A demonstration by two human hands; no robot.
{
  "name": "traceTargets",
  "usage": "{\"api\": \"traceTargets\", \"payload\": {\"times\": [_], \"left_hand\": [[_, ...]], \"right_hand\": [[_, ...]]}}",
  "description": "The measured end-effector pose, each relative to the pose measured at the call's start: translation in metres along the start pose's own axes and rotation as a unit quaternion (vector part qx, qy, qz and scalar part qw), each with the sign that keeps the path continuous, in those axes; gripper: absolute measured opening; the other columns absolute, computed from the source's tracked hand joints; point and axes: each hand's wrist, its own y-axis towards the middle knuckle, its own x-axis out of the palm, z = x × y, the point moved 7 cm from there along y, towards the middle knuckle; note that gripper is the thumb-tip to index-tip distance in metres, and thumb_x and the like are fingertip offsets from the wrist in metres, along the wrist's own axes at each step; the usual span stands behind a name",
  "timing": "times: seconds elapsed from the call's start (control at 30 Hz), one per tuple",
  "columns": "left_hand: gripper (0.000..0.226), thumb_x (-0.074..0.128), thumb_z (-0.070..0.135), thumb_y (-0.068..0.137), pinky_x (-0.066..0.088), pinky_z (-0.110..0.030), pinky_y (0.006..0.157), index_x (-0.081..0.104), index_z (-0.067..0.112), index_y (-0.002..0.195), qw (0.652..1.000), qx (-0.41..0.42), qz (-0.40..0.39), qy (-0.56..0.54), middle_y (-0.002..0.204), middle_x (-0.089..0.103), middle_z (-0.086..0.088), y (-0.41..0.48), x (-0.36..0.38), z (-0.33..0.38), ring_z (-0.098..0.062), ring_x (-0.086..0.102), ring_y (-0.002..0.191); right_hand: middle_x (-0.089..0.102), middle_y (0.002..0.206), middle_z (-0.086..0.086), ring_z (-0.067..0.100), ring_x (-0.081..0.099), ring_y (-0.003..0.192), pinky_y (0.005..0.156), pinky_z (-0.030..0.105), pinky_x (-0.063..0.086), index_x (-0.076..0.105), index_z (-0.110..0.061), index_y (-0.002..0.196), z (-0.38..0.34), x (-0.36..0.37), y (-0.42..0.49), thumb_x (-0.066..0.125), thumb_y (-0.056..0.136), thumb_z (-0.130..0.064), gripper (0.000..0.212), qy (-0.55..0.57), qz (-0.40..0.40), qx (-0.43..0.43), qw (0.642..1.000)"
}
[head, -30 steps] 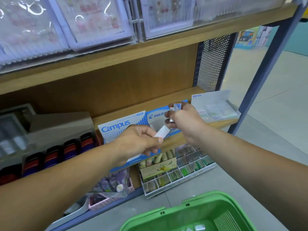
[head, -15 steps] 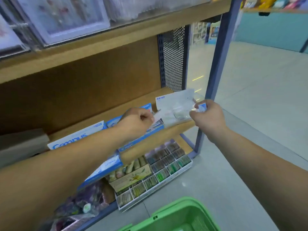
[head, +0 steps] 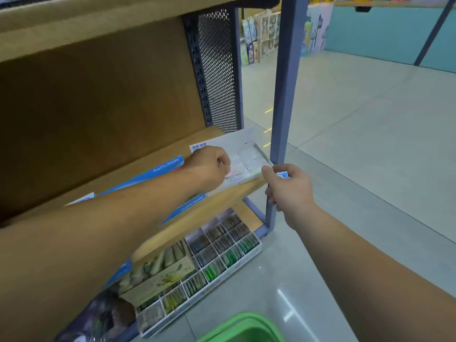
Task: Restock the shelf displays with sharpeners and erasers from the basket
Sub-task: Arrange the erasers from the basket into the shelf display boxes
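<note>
While L hand (head: 209, 166) curls over shelf-edge box (head: 250, 160), R hand (head: 290, 192) pinches eraser (head: 282, 174)

Soft, even overhead light fills the aisle, and white streaks glare off the glossy floor (head: 345, 144) at lower right. The wooden back panel (head: 98, 107) at upper left lies in dull shadow. My left forearm (head: 98, 230) smears with blur, and straight lines lean toward the edges.
</note>
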Motion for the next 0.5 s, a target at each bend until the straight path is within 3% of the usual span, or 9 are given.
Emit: {"api": "traceTargets", "payload": {"times": [0.13, 0.33, 0.43, 0.5], "left_hand": [[0.007, 0.063, 0.030, 0.099, 0.056, -0.029, 0.083, 0.070, 0.028, 0.096, 0.999, -0.001, -0.047, -0.005, 0.093, 0.072, 0.011, 0.000, 0.004, -0.010, -0.012, 0.067, 0.091], [0.013, 0.063, 0.026, 0.098, 0.051, -0.021, 0.067, 0.074, 0.021, 0.094, 0.999, 0.005, -0.039, -0.038, 0.091, 0.074, 0.006, 0.005, 0.006, 0.007, -0.012, 0.068, 0.084], [0.013, 0.074, 0.035, 0.090, 0.053, -0.023, 0.069, 0.076, 0.022, 0.089, 0.998, 0.008, -0.054, -0.021, 0.086, 0.074, 0.007, 0.005, 0.012, 0.015, -0.011, 0.068, 0.082], [0.010, 0.078, 0.030, 0.089, 0.052, -0.022, 0.067, 0.076, 0.020, 0.091, 0.998, 0.009, -0.051, -0.040, 0.085, 0.073, 0.007, 0.005, 0.014, 0.017, -0.008, 0.066, 0.079]], "right_hand": [[0.070, 0.086, 0.013, 0.022, 0.059, 0.058, 0.051, 0.029, 0.046, 0.058, -0.023, 0.099, 0.004, 0.008, 0.004, 0.077, 0.085, -0.039, 0.029, -0.019, 0.008, -0.012, 1.000], [0.069, 0.091, 0.018, 0.025, 0.057, 0.062, 0.056, 0.033, 0.050, 0.060, -0.021, 0.094, 0.012, 0.014, 0.008, 0.077, 0.086, -0.033, 0.023, 0.018, 0.019, -0.006, 1.000], [0.070, 0.089, 0.018, 0.025, 0.056, 0.062, 0.057, 0.034, 0.050, 0.060, -0.022, 0.092, 0.014, 0.011, 0.011, 0.077, 0.085, -0.032, 0.021, 0.022, 0.025, -0.010, 0.999], [0.070, 0.089, 0.018, 0.026, 0.056, 0.060, 0.058, 0.036, 0.050, 0.060, -0.025, 0.091, 0.016, 0.009, 0.014, 0.075, 0.085, -0.034, 0.018, 0.018, 0.035, -0.007, 0.999]]}}
